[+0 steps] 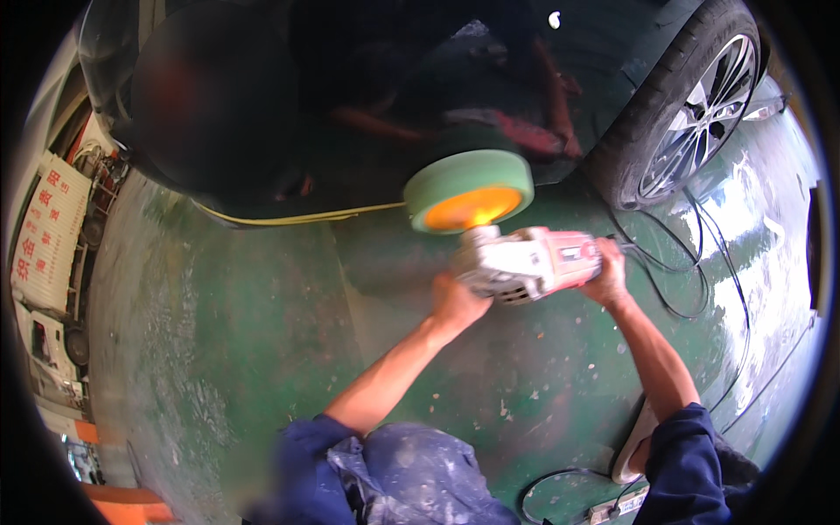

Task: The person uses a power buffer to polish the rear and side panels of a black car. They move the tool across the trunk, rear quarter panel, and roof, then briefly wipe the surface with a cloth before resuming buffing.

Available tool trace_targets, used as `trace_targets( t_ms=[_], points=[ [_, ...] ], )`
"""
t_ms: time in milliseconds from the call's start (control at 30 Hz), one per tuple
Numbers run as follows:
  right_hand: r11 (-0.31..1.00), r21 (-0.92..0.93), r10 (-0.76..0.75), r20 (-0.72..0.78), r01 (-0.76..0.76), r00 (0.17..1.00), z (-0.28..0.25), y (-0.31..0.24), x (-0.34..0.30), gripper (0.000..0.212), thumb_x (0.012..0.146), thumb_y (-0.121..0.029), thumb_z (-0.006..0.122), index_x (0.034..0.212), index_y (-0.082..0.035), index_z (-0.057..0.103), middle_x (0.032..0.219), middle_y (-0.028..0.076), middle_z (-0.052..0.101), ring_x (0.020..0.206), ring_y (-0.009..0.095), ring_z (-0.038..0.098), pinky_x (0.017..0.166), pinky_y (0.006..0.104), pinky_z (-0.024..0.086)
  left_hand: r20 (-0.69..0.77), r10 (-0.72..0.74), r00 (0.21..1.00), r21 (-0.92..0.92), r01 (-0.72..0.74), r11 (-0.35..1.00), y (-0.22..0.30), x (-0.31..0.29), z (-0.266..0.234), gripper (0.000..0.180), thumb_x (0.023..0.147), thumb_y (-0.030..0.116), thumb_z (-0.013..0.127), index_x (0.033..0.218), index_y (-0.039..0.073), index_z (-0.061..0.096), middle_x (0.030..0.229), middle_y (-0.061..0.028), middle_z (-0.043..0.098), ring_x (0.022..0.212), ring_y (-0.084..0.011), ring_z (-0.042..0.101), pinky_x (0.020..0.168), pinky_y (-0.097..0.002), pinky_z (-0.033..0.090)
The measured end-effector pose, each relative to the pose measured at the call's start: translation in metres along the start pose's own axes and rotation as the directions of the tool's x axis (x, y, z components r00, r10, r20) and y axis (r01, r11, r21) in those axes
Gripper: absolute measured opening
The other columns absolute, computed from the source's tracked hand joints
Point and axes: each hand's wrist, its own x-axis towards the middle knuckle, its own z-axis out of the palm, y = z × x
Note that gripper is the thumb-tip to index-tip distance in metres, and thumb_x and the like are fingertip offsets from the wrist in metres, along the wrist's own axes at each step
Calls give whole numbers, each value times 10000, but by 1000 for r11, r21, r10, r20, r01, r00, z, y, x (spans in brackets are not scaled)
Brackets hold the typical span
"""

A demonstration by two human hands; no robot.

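A red and white power polisher (544,259) is held in front of a dark, glossy car panel (350,79). My left hand (460,302) is closed around the front end, below the polisher's head. My right hand (607,273) grips the rear of the red body, where the fingers are partly hidden. The round green foam pad (418,199) with its orange backing faces the low part of the panel. It appears to rest against the paint, though the contact side is hidden. Arms and the pad reflect in the panel.
A car wheel (691,114) stands at the upper right. Black cable (700,284) loops over the green floor (262,350) on the right. A power strip (618,506) lies near my right sleeve. Yellow tape or hose (297,219) runs along the car's lower edge. A truck (54,236) stands far left.
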Motion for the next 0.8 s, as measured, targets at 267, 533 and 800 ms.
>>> trace_targets(
  t_ms=[267,533,800],
  points=[
    [990,93,-105,25,102,994,63,-79,30,390,553,-152,791,779,-37,494,759,139,547,740,349,562,718,439,432,10,80,997,67,-80,994,-62,-25,-111,215,742,61,776,947,77,716,820,-72,707,761,-235,687,634,-375,525],
    [921,278,259,80,-271,963,5,-30,-19,499,552,-227,871,954,-46,638,919,139,660,883,372,623,839,443,496,448,62,892,106,-122,987,77,56,-56,250,750,-11,695,990,57,703,932,-146,707,891,-332,681,737,-401,538],
    [367,768,493,317,-524,810,23,-24,-32,425,884,-174,596,1290,-47,593,1267,84,656,1206,210,592,1095,375,422,655,-118,746,345,-157,925,137,93,-40,169,816,147,646,901,3,659,776,-231,681,717,-435,674,653,-515,556]
  ],
)
